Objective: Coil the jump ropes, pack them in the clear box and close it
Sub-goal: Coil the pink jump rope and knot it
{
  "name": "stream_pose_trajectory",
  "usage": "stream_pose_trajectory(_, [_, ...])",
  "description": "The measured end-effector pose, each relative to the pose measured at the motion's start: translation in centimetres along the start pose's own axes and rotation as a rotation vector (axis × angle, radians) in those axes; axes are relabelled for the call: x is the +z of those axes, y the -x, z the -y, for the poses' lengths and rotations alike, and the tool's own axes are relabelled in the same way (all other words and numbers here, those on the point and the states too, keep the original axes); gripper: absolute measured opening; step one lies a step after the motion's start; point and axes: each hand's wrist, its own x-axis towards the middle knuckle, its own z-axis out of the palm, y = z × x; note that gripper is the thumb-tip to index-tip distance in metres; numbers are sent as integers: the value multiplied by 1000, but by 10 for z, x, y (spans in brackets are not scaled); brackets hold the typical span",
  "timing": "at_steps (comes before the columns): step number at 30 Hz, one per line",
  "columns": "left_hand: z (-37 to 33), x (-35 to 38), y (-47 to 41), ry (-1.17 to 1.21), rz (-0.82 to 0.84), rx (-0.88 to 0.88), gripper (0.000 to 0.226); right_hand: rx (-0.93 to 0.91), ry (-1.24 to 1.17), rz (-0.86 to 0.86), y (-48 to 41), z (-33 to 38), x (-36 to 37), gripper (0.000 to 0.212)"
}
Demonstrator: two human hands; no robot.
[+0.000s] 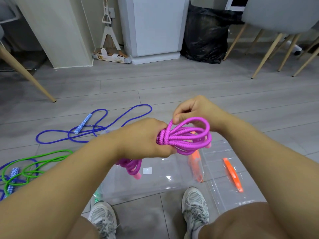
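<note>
A bundled magenta jump rope [188, 135] hangs in front of me above the clear box [155, 180]. My left hand [146, 137] grips the bundle round its middle, and loops stick out on both sides of the fist. My right hand [195, 109] pinches one strand at the top of the right-hand loops. The box stands open on the floor below, with its clear lid [229, 180] lying to the right; both carry orange latches. A blue rope [93, 125] lies spread on the floor at left. A green rope [34, 163] is tangled with another blue one at far left.
My two shoes [195, 206] stand just behind the box. Wooden chair legs [269, 54] rise at the back right and another at the left. A black rubbish bag [205, 33] and a white cabinet [151, 26] stand at the back on the grey floor.
</note>
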Motion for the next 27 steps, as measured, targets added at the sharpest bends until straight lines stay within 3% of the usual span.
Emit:
stream_pose_trajectory(2, [-4,-2,2,203,-39,18,34,8,-11,-14,5,-3,2,18])
stream_pose_trajectory(4, [-7,-7,3,576,-122,-12,20,-23,8,-109,5,-5,8,29])
stream_pose_trajectory(7, [-5,-11,-3,913,-308,-103,17,22,-144,-68,5,5,22,32])
stream_pose_trajectory(9, [1,-9,-9,909,-464,-180,26,53,-127,-31,4,10,29,26])
stream_pose_trajectory(14, [12,2,-16,727,-723,-263,17,79,151,-8,9,23,40,26])
stream_pose_trajectory(22, [21,1,-20,646,-698,-256,13,89,290,-40,15,32,42,21])
stream_pose_trajectory(27, [33,-1,-16,445,-628,-316,15,76,383,-15,18,33,39,14])
